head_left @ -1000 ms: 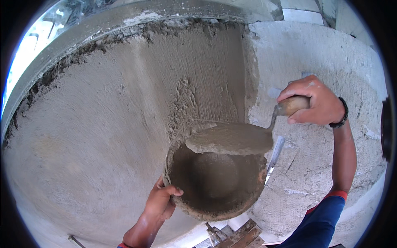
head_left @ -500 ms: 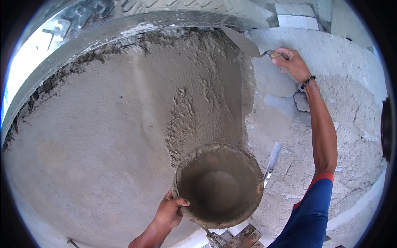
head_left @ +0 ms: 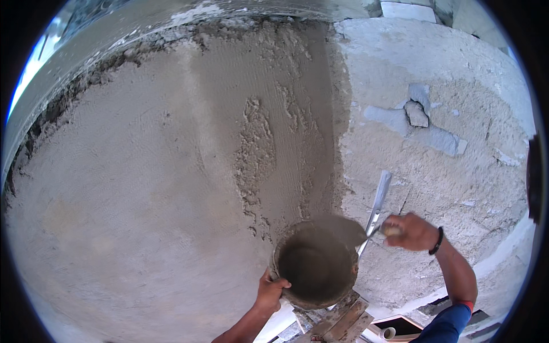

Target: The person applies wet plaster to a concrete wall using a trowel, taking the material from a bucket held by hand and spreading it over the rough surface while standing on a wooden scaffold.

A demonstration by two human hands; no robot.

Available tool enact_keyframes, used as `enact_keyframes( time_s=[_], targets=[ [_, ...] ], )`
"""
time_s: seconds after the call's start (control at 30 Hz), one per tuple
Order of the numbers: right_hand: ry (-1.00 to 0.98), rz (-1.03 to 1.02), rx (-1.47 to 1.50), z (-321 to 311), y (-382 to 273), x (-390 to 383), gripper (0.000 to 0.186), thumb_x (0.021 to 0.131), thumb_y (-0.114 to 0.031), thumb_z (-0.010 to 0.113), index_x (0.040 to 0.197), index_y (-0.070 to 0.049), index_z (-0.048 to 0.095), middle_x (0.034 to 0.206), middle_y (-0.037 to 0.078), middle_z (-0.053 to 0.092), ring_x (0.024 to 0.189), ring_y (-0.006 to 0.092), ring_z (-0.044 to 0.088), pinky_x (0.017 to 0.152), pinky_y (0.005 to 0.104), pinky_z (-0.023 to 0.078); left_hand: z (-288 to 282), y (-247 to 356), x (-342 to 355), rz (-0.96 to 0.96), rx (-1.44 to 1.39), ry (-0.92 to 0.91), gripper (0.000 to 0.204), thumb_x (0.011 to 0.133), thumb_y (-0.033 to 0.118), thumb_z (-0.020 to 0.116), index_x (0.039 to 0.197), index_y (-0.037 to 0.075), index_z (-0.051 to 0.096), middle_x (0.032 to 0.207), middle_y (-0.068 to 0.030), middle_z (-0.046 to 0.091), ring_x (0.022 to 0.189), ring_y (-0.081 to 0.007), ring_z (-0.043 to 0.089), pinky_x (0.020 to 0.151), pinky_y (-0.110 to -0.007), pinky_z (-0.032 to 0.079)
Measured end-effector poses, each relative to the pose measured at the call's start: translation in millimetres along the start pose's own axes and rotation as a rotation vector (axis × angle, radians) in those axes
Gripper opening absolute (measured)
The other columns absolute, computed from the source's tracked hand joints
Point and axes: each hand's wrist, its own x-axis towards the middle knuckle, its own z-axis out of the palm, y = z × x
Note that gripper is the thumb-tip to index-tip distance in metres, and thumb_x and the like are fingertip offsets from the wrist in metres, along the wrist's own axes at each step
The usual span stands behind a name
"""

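My left hand [head_left: 270,292] grips the near left rim of a round bucket [head_left: 316,274], thumb over the edge. The bucket is coated in grey mortar and tilts so its dark inside faces me. My right hand [head_left: 413,231] is closed round the handle of a pointing trowel [head_left: 344,231]. The trowel's blade is over the bucket's far right rim, slightly blurred; whether it touches the rim I cannot tell. Beyond the bucket, a band of wet mortar [head_left: 286,137] runs up the wall, with rough ridges on it.
Smooth grey plaster [head_left: 131,188] spreads to the left. Rough bare wall [head_left: 474,188] lies to the right, with a broken patch [head_left: 417,114]. A metal straightedge [head_left: 376,206] stands near the trowel. Mortar-stained wooden boards [head_left: 340,320] and a pipe end [head_left: 388,332] show below.
My right hand has brought the trowel down from the top of the wet band to the bucket. The bucket, in my left hand, sits a little further right. The view has shifted downward.
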Motion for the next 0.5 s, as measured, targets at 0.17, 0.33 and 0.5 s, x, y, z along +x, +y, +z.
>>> enact_keyframes(
  time_s=[0.17, 0.33, 0.5],
  targets=[
    [-0.231, 0.048, -0.321, 81.7, 26.5, -3.1, 0.038, 0.076, -0.029, 0.064, 0.109, -0.01, 0.059, 0.095, 0.015, 0.066, 0.09, 0.0326, 0.063, 0.08, 0.0421, 0.05, -13.0, -47.0, 1.4, -0.021, 0.026, -0.023, 0.058, 0.064, -0.013, 0.053, 0.12, 0.001, 0.051, 0.103, -0.0083, 0.061, 0.089, -0.0183, 0.058, 0.077, -0.03, 0.049],
    [-0.249, 0.102, -0.355, 148.0, 30.3, 0.0, 0.036, 0.076, -0.022, 0.059, 0.108, -0.007, 0.059, 0.092, 0.018, 0.065, 0.09, 0.0349, 0.063, 0.08, 0.0444, 0.05, -38.0, -90.9, 0.2, -0.123, 0.096, 0.0, 0.06, 0.067, -0.011, 0.054, 0.124, 0.005, 0.047, 0.105, -0.0092, 0.059, 0.089, -0.0206, 0.06, 0.07, -0.033, 0.054],
    [-0.273, 0.158, -0.387, 165.7, 17.1, -9.4, 0.033, 0.078, -0.019, 0.057, 0.108, -0.007, 0.058, 0.089, 0.02, 0.065, 0.089, 0.0359, 0.063, 0.078, 0.046, 0.051, -43.1, -107.8, -16.3, -0.284, -0.003, 0.017, 0.058, 0.067, -0.011, 0.054, 0.122, 0.007, 0.048, 0.102, -0.0083, 0.059, 0.085, -0.0216, 0.061, 0.066, -0.034, 0.055]
  ],
)
